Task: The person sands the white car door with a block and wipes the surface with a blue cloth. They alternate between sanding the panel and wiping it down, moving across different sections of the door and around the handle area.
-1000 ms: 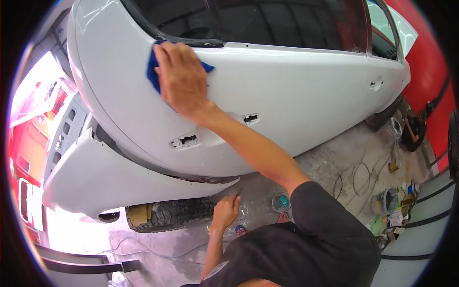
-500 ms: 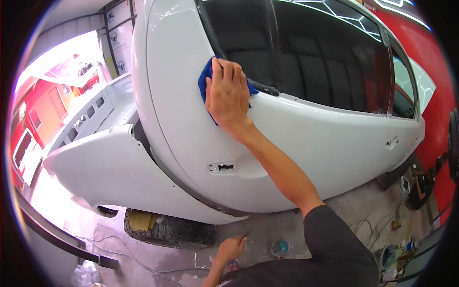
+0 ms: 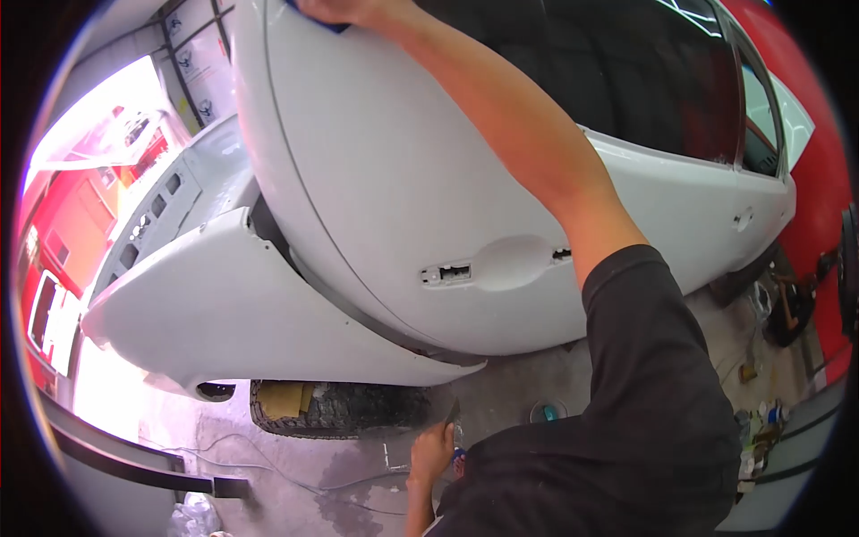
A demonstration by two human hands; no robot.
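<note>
My right hand (image 3: 344,9) reaches to the top edge of the view, partly cut off, pressing a blue cloth (image 3: 333,27) against the white car door (image 3: 376,170). Only a small dark-blue corner of that cloth shows. Below, near the floor, my left hand (image 3: 432,452) is closed around a thin, dark, flat-bladed tool (image 3: 454,412); its exact kind cannot be made out. The door has handle recesses with open slots (image 3: 455,273) and a dark window (image 3: 644,80) above.
A detached-looking white fender (image 3: 215,304) juts out at left, over a tire (image 3: 358,412) with a brown patch (image 3: 282,399). A small container (image 3: 548,413) stands on the floor. Hoses (image 3: 268,467) run across the concrete. Bottles and cans (image 3: 761,425) sit at right.
My right hand has slid the blue cloth up and left, from beside the window's lower corner to the top edge of the view. The camera view has shifted; my left hand stays low.
</note>
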